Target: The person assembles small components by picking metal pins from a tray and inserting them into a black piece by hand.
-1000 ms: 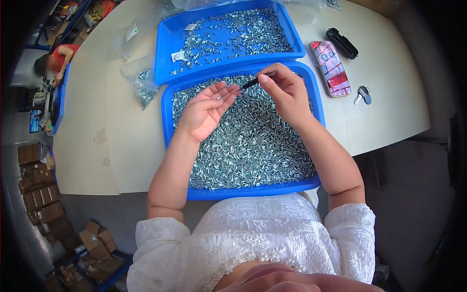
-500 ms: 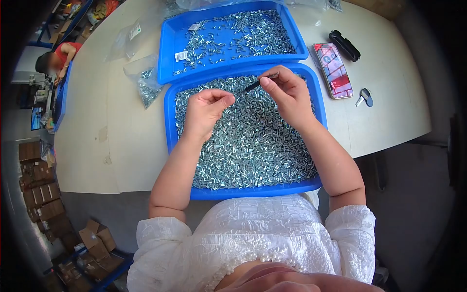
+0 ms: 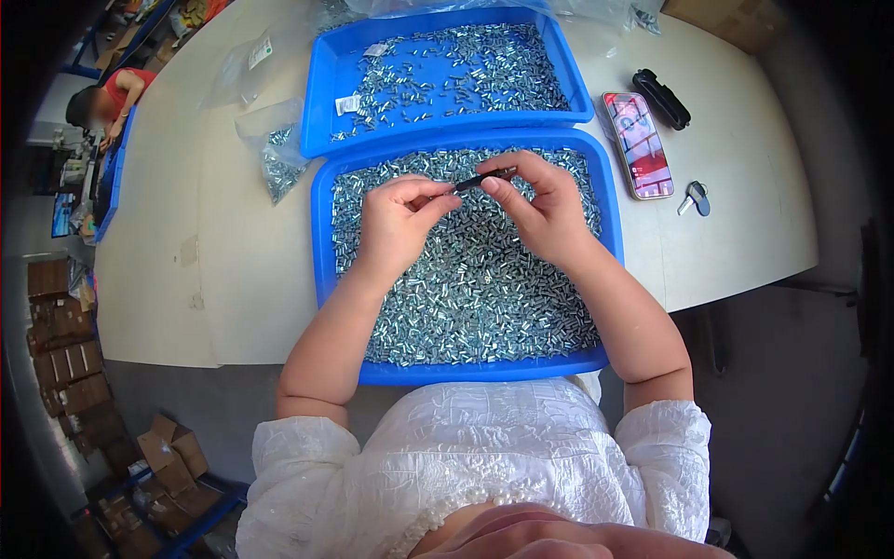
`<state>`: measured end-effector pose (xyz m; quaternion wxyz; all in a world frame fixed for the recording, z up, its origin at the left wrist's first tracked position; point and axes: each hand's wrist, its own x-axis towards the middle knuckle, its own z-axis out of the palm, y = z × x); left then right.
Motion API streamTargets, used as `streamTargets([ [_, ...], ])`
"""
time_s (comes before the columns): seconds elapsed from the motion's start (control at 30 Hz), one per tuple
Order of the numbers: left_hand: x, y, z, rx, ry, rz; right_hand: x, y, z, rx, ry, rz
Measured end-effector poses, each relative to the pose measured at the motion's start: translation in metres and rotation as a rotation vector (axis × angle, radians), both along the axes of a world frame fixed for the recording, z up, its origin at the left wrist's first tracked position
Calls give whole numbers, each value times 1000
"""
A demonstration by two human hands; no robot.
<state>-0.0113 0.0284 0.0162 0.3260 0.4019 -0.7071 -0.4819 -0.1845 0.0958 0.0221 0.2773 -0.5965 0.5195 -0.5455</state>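
Note:
Above the near blue tray, my two hands meet around a thin black pen-like tool. My right hand grips the tool between thumb and fingers. My left hand is closed in a pinch at the tool's other end; what sits between those fingertips is too small to make out. Below the hands, small shiny metal cylindrical pieces fill the near tray. Behind it stands a second blue tray with a thinner spread of similar pieces and small white labels.
A phone, a black case and a key with a dark fob lie on the right. Left of the trays is a clear plastic bag of metal pieces. Another person works at far left.
My hands have come closer together, and the tool's tip now reaches my left fingertips. My right hand has lowered slightly, and the tool lies flatter.

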Motion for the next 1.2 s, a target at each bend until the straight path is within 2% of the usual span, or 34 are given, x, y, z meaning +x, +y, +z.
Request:
streamTargets([
  [0.13, 1, -1, -1, -119, -67, -13, -1, 0, 6, -77, 169, 25],
  [0.27, 1, -1, 1, -237, -154, -22, 0, 1, 8, -53, 196, 12],
  [0.33, 0, 0, 2, -316, -188, -40, -1, 1, 5, 4, 248, -40],
  [0.47, 0, -1, 1, -300, -226, -52, -4, 2, 8, 130, 367, -1],
  [0.53, 1, -1, 1, -288, -235, -51, -1, 1, 6, -59, 383, -45],
  [0.67, 1, -1, 1, -228, -247, -45, -1, -2, 2, -160, 393, -62],
  [0.77, 1, -1, 2, -306, -294, -60, -1, 0, 6, -96, 438, -70],
  [0.83, 1, 0, 0, -376, -261, -56, 0, 2, 9, 96, 551, -54],
  [0.97, 1, -1, -2, -384, -285, -41, 2, 0, 5, 131, 545, -81],
  [1.07, 2, -3, -5, -374, -251, -18, 2, -1, 3, 159, 426, -68],
  [1.13, 2, -4, -4, -397, -241, -27, 2, -1, 2, 471, 182, -16],
  [1.17, 2, -3, -3, -398, -241, -28, 1, -1, 5, 471, 181, -17],
  [1.2, 2, -3, -1, -386, -252, -19, 0, -2, 10, 589, 161, 5],
])
